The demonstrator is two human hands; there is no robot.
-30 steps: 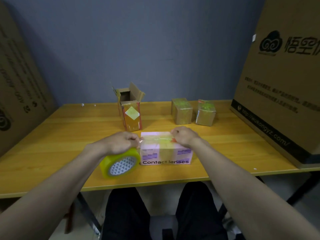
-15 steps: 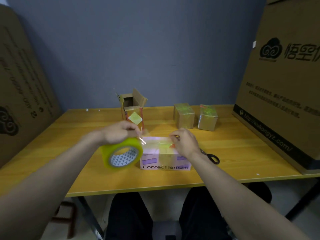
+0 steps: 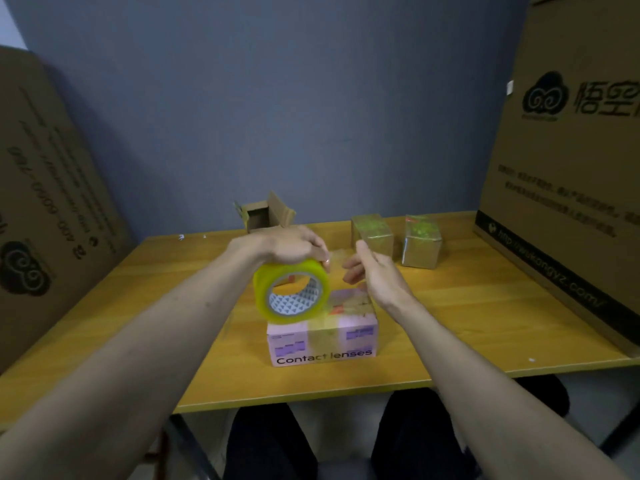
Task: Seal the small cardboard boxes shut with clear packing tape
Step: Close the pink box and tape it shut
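My left hand [image 3: 294, 245] grips a yellow-tinted roll of clear packing tape [image 3: 294, 270] from above and holds it lifted over the left end of a pink "Contact lenses" box [image 3: 322, 341]. That box lies on the table with tape across its top. My right hand [image 3: 377, 275] is just right of the roll, thumb up and fingers curled, pinching the free end of a faint clear tape strip [image 3: 341, 256] stretched from the roll. Behind my left hand stands a tall brown box [image 3: 258, 216] with open flaps. Two small taped brown boxes [image 3: 372, 233] [image 3: 420, 245] sit at the back right.
The wooden table [image 3: 485, 306] runs up to a blue-grey wall. A very large printed carton [image 3: 571, 168] stands on the table's right side, and another large carton [image 3: 45, 202] leans at the left. My legs are under the front edge.
My left hand lifted the roll from the box's left side to above it. My right hand left the box top and rose to the roll's free end. The camera tilted down slightly.
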